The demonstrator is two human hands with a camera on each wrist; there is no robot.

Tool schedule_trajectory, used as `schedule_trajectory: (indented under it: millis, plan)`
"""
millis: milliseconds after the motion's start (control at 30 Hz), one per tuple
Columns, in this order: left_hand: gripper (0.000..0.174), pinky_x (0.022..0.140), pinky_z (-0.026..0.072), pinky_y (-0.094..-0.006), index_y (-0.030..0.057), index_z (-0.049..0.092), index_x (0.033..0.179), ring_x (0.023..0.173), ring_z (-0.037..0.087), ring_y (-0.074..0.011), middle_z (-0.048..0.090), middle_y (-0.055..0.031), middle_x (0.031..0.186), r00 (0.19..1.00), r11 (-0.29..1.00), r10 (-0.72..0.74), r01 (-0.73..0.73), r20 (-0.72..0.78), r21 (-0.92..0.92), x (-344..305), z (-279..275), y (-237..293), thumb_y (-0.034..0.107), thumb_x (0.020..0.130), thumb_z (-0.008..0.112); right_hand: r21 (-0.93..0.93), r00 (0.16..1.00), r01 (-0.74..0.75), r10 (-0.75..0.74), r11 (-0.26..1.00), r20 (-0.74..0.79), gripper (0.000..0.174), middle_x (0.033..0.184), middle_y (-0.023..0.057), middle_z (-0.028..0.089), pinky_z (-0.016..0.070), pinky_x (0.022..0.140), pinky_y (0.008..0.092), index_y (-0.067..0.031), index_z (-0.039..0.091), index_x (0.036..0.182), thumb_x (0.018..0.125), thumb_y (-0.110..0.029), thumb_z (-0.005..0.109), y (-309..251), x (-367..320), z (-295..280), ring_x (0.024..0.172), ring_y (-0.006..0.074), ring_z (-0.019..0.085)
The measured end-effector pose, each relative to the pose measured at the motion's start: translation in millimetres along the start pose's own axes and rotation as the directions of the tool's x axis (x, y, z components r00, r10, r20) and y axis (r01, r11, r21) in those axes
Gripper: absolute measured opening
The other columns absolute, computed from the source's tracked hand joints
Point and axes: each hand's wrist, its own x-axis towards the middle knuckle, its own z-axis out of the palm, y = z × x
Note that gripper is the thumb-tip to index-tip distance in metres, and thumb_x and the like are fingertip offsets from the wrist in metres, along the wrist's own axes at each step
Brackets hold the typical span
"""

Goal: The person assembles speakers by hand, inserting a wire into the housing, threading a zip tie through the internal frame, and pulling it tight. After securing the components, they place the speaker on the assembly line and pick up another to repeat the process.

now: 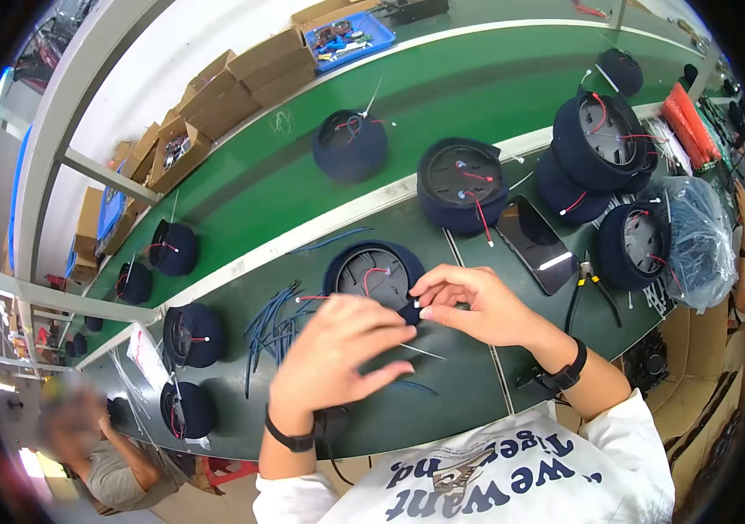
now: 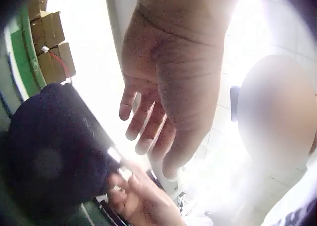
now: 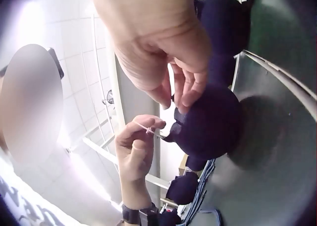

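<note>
A dark, fabric-covered round shell [image 1: 372,269] lies with its grey inside up, a red wire in it. At its near right edge my right hand [image 1: 477,301] has thumb and fingers bent together around a small white piece of a thin tie; the exact contact is partly hidden. The tie's pale tail [image 1: 423,351] slants below the shell. My left hand [image 1: 342,345] hovers at the near left side, fingers loosely extended; the left wrist view shows nothing between the left hand's fingers [image 2: 143,122]. In the right wrist view, the tie [image 3: 149,131] crosses before the left hand [image 3: 133,149].
Blue tubes [image 1: 272,327] lie left of the shell. Another shell [image 1: 461,183], a phone [image 1: 536,244] and cutters [image 1: 589,281] are to the right, with stacked shells [image 1: 597,140] and a plastic bag [image 1: 700,244] beyond. Cardboard boxes [image 1: 272,65] line the back.
</note>
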Motion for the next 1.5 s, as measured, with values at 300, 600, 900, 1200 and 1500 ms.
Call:
schedule_trajectory:
  millis: [300, 600, 900, 1200, 1500]
  plan:
    - [0.018, 0.078, 0.0465, -0.0380, 0.0089, 0.077, 0.090, 0.080, 0.061, -0.0250, 0.064, -0.0031, 0.079, 0.922, 0.994, -0.099, 0.109, -0.375, 0.007, -23.4, 63.1, -19.5, 0.004, 0.074, 0.085, 0.333, 0.990, -0.144, 0.132, 0.932, 0.058, 0.013, 0.106, 0.0070, 0.073, 0.0585, 0.089, 0.0287, 0.0023, 0.069, 0.113, 0.101, -0.004, 0.071, 12.6, -6.5, 1.1, 0.098, 0.0134, 0.071]
    - [0.016, 0.074, 0.0429, -0.0366, 0.0092, 0.076, 0.085, 0.075, 0.057, -0.0235, 0.062, -0.0012, 0.073, 0.876, 0.985, -0.155, 0.175, -0.457, 0.001, -20.7, 74.0, -22.8, 0.003, 0.072, 0.082, 0.399, 0.985, -0.170, 0.147, 0.901, 0.088, 0.013, 0.108, 0.0068, 0.072, 0.0589, 0.090, 0.0305, 0.0023, 0.069, 0.114, 0.102, -0.003, 0.069, 19.9, -7.2, 2.0, 0.100, 0.0143, 0.071]
    - [0.018, 0.073, 0.0432, -0.0363, 0.0100, 0.076, 0.087, 0.076, 0.059, -0.0234, 0.065, -0.0012, 0.077, 0.889, 0.983, -0.150, 0.183, -0.432, 0.035, -18.5, 76.9, -21.7, 0.003, 0.072, 0.083, 0.360, 0.993, -0.113, 0.113, 0.926, 0.021, 0.017, 0.108, 0.0085, 0.072, 0.0583, 0.092, 0.0301, 0.0032, 0.068, 0.117, 0.101, 0.001, 0.069, 14.4, -7.4, 13.1, 0.102, 0.0141, 0.070]
    - [0.026, 0.074, 0.0494, -0.0369, 0.0047, 0.077, 0.092, 0.082, 0.065, -0.0229, 0.069, -0.0045, 0.088, 0.847, 0.994, 0.023, 0.035, -0.532, 0.099, -14.7, 87.2, -23.8, -0.004, 0.069, 0.088, 0.059, 0.996, 0.052, -0.047, 0.997, -0.081, 0.006, 0.102, 0.0092, 0.074, 0.0568, 0.086, 0.0306, 0.0010, 0.075, 0.097, 0.092, 0.004, 0.076, 15.0, -7.9, 21.7, 0.096, 0.0157, 0.070]
    - [0.027, 0.080, 0.0454, -0.0400, 0.0136, 0.079, 0.090, 0.087, 0.059, -0.0241, 0.064, -0.0023, 0.097, 0.819, 0.919, 0.072, 0.167, -0.570, 0.356, -38.7, 76.4, -37.2, 0.013, 0.067, 0.094, -0.034, 0.996, 0.078, -0.077, 0.996, 0.045, 0.011, 0.110, 0.0121, 0.070, 0.0510, 0.093, 0.0341, 0.0005, 0.073, 0.100, 0.092, -0.006, 0.077, -7.7, -11.0, -35.1, 0.103, 0.0208, 0.067]
